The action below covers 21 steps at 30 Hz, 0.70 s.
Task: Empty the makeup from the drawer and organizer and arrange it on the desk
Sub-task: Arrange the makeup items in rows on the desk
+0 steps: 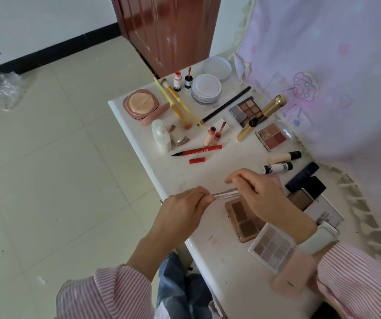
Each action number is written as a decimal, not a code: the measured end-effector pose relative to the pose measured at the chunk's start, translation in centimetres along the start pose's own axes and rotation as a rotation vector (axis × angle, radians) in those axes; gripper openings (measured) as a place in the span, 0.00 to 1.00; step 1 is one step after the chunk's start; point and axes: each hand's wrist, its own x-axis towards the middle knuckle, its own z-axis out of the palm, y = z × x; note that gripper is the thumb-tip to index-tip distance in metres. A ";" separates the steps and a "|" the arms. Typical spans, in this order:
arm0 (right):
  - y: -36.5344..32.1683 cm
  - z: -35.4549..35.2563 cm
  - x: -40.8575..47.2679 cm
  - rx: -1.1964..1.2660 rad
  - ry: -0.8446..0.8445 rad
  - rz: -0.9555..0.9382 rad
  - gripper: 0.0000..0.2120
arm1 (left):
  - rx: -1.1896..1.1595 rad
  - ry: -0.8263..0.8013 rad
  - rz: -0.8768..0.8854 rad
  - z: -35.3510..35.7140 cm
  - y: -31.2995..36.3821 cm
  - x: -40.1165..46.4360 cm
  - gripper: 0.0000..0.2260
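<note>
Head view: left hand (184, 203) and right hand (256, 194) each pinch one end of a slim clear stick (226, 194), held level above the near tabletop (208, 173), probably to uncap or inspect it. Laid-out makeup, like the red eyeliner (198, 151), lies farther back.

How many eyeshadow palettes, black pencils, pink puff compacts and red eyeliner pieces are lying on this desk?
Palettes: 4
Black pencil: 1
Pink compact: 1
Red liner pieces, pen and cap: 2
Total: 8
</note>
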 end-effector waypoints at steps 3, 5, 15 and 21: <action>0.5 0.0 -0.1 0.022 -0.094 -0.061 0.16 | 0.000 0.007 -0.054 -0.4 -0.2 -0.2 0.26; 0.5 0.2 -0.1 -0.119 -0.158 -0.103 0.15 | 0.019 -0.007 -0.044 -0.6 -0.4 -0.4 0.24; 0.9 0.6 0.1 -0.691 -0.115 -0.314 0.05 | -0.036 -0.100 -0.121 -1.7 0.6 -1.2 0.19; 1.1 -0.2 -0.3 -0.672 0.056 -0.407 0.08 | 0.019 -0.066 -0.265 -3.0 -0.1 -1.1 0.21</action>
